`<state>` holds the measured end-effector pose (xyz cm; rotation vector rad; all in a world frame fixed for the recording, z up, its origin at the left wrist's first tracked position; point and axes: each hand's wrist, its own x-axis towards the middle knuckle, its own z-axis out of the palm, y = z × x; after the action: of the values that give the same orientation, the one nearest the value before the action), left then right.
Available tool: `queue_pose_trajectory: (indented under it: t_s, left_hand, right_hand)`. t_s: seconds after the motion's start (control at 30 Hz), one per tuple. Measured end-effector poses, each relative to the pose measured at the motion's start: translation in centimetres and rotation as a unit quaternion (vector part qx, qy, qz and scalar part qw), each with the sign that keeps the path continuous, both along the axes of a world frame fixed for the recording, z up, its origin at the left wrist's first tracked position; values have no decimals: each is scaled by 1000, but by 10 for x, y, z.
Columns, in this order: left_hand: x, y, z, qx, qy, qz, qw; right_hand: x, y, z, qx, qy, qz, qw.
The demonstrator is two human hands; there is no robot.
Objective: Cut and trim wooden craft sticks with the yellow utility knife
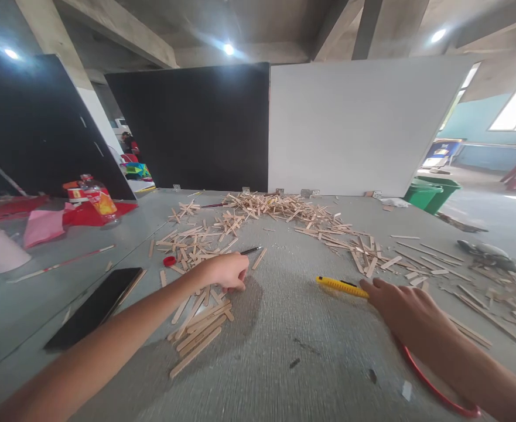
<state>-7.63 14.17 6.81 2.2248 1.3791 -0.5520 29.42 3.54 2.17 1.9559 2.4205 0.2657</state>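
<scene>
My left hand (231,271) hangs over the left part of the pile, its fingers curled down and pressed together. What they hold, if anything, is hidden. A dark pen (251,250) shows just behind the knuckles; whether the hand touches it I cannot tell. Wooden craft sticks (200,331) lie loosely beneath and in front of this hand. On the right, my right hand (400,302) rests low over the table with its fingertips closed on the end of a yellow utility knife (339,285). The knife points left, and no blade is visible.
A heap of craft sticks (279,205) curves across the back of the grey table (279,363). At left are a black flat object (97,305), a red cap (168,261) and a bottle (101,202). A red cord (433,387) lies under my right forearm. Upright boards (354,129) stand behind.
</scene>
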Motion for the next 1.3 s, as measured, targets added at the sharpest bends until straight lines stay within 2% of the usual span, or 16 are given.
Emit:
queue_pose_trajectory:
  t_s: [0.13, 0.3, 0.37, 0.47, 0.53, 0.63, 0.73, 0.83, 0.9, 1.03, 1.17, 1.3]
  left_hand:
    - [14, -11, -5, 8, -21, -35, 999]
    - [21, -27, -8, 110, -9, -10, 994]
    - [22, -34, -9, 140, -7, -4, 990]
    - [30, -49, -10, 150, -27, -27, 988]
    - [40, -60, -12, 152, -53, -52, 986]
    - [51, -70, -8, 176, -93, -70, 978]
    - [42, -56, 10, 261, -104, -13, 960]
    - [16, -22, 29, 330, -79, 71, 938]
    - [-3, 0, 33, 337, -51, 112, 933]
    - [-24, 26, 19, 295, -20, 133, 946]
    - [-28, 32, 1, 260, -20, 113, 959]
    - [-32, 35, -8, 241, -12, 96, 966]
  right_hand:
    - [-15, -8, 0, -24, 88, 32, 995]
    - [-18, -16, -5, -22, 130, 53, 990]
    - [-15, -15, -6, -23, 98, 66, 993]
    - [-12, -9, -11, 0, -12, 63, 998]
    - [-14, -5, -17, 32, -76, 56, 995]
    - [-19, -3, -29, 62, -116, 56, 990]
    - [-23, -3, -35, 59, -143, 64, 986]
    - [-23, -2, -36, 54, -164, 71, 982]
    - [-23, -3, -35, 55, -177, 79, 980]
    - [-26, -6, -36, 68, -201, 91, 973]
    - [-29, -9, -40, 81, -218, 89, 968]
    - [-29, -10, -40, 89, -235, 89, 964]
